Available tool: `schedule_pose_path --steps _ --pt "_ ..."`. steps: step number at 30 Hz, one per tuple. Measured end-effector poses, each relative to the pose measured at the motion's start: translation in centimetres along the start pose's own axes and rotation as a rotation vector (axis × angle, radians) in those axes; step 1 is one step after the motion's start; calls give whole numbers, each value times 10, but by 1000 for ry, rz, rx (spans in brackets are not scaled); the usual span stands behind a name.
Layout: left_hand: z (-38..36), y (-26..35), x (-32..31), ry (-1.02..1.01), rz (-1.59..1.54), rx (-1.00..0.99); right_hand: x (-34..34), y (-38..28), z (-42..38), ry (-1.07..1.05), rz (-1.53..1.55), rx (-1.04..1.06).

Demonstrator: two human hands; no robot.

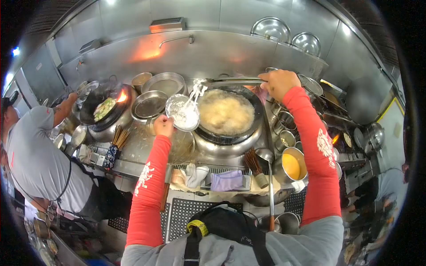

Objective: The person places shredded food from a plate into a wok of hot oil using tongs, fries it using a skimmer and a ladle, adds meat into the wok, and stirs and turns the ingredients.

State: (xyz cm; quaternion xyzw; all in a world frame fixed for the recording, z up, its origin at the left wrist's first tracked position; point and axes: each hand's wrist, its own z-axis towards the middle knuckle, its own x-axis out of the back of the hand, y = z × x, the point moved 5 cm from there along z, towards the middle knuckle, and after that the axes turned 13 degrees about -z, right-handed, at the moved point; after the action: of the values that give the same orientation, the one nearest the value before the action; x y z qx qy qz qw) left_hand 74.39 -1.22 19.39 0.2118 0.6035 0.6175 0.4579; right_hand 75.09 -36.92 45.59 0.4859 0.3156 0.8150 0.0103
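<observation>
My left hand [163,126] grips the edge of a small metal bowl [170,105] with white batter-like stuff in it. My right hand [279,83] is closed around long metal tongs [233,81], held level above the far side of a wok [257,113]. From the tip of the tongs hangs a white, coated clump [196,92], strung down toward the bowl. Pale yellow, bubbling oil [226,111] fills the wok, just right of the bowl; pieces beneath the froth cannot be made out.
At left, a co-worker [40,128] tends another wok [91,99] beside a flame. Round metal pans [151,105] stand behind my left hand. A ladle [270,177] leans at the counter's front, near a pot of orange-yellow liquid [291,166]. Folded cloths [226,181] lie along the front edge.
</observation>
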Motion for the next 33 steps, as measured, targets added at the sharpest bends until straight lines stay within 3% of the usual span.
schedule_pose_path --steps 2,5,9,14,16,20,24,26,30,32,33 --pt "5 -11 5 -1 -34 11 -39 10 11 -4 16 -66" --pt "8 -22 13 -43 -77 24 -96 15 12 -176 112 -121" --pt "-10 -14 17 -16 -182 1 -113 18 -27 -104 244 -237" --pt "-35 0 24 54 -301 57 -127 40 -127 -75 580 -335" --pt "-47 9 30 87 -377 116 -121 43 -188 -122 856 -395" --pt "-75 25 57 23 -383 180 -103 68 -340 -490 1140 -867" --pt "-120 57 51 -11 -378 196 -77 96 -467 -807 1000 -915" --pt "-138 56 49 -54 -350 209 -78 102 -516 -988 911 -1034" --pt "-167 39 43 -23 -376 275 -156 86 -595 -1258 852 -1136" --pt "-176 23 50 -3 -407 273 -230 60 -622 -1261 880 -1144" --pt "-185 24 47 1 -401 279 -281 42 -639 -1207 836 -1041"
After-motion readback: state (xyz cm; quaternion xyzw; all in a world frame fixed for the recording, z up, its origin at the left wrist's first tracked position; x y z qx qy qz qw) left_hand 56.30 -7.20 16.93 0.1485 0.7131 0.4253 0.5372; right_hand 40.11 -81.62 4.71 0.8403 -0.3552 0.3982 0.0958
